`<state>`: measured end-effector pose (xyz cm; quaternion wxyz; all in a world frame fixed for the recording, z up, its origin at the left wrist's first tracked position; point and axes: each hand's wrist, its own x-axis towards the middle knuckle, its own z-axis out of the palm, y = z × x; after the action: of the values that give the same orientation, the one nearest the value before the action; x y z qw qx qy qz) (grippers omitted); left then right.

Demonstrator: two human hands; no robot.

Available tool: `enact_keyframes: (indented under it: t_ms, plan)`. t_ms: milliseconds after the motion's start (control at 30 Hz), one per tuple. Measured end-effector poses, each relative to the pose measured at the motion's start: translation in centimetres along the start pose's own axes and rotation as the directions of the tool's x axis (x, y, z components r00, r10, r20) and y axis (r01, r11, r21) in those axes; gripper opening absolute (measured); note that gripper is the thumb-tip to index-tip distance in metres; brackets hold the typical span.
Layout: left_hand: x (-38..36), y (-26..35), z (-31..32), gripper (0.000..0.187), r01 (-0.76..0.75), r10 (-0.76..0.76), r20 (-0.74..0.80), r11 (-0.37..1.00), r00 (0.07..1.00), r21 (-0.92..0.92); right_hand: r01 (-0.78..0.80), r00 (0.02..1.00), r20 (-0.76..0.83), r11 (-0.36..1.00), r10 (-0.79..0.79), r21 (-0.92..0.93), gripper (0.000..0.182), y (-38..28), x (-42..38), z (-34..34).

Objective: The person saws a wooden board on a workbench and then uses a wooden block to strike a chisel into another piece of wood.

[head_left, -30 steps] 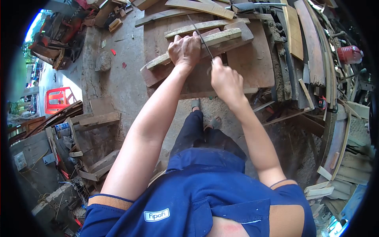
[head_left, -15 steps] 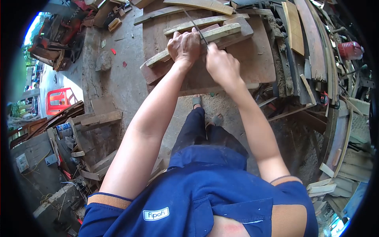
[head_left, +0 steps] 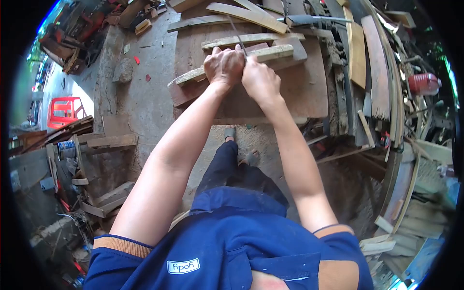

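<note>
My left hand point(head_left: 224, 66) is closed on a pale wooden strip point(head_left: 278, 52), which lies slantwise on a thicker brown board point(head_left: 183, 96). Close on its right, my right hand point(head_left: 259, 77) is wrapped round the near end of a long thin dark tool point(head_left: 236, 32), whose handle is hidden in the fist. The tool crosses the strip and points away from me, passing by the fingertips of my left hand. Whether its edge touches the wood is too small to tell. Another pale strip point(head_left: 222, 44) lies just beyond.
Under the wood is a wide brown work surface point(head_left: 309, 89). Stacked planks point(head_left: 356, 55) line the right side, with a red plastic bottle point(head_left: 424, 84) beyond. A red plastic chair point(head_left: 65, 112) is at the far left. Scrap wood point(head_left: 111, 141) lies at the left.
My right hand has drawn closer to my left hand, and the thin tool has shifted toward it. The whole view has moved slightly.
</note>
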<state>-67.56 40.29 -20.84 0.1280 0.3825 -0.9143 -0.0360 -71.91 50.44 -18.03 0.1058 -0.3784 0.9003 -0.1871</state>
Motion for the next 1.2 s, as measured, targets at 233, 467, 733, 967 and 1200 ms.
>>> enact_keyframes:
  t_ms: [233,467,733,967,1200]
  plan:
    - [-0.3,-0.7,0.4,0.053,-0.067,0.06,-0.09,0.995,0.994,-0.075,0.061,0.998,0.018,0.998,-0.06,-0.03,0.017,1.1,-3.9,-0.8]
    - [-0.2,-0.1,0.1,0.052,0.004,-0.006,-0.071,0.999,0.997,-0.035,0.049,0.999,0.023,0.998,-0.048,-0.027,0.019,1.5,-5.3,-0.8]
    - [-0.4,-0.1,-0.2,0.057,0.009,-0.01,-0.009,0.999,1.0,-0.031,0.038,0.999,-0.011,0.999,-0.038,-0.018,0.019,1.0,-1.5,0.8]
    - [-0.2,-0.5,0.3,0.057,-0.014,0.011,-0.059,0.998,0.998,-0.057,0.046,0.999,0.02,0.999,-0.045,-0.019,0.017,1.8,-6.0,-0.6]
    - [0.0,-0.4,0.6,0.053,0.007,-0.011,-0.066,0.998,0.998,-0.058,0.041,0.999,-0.022,0.999,-0.041,0.003,0.017,1.6,-4.3,0.1]
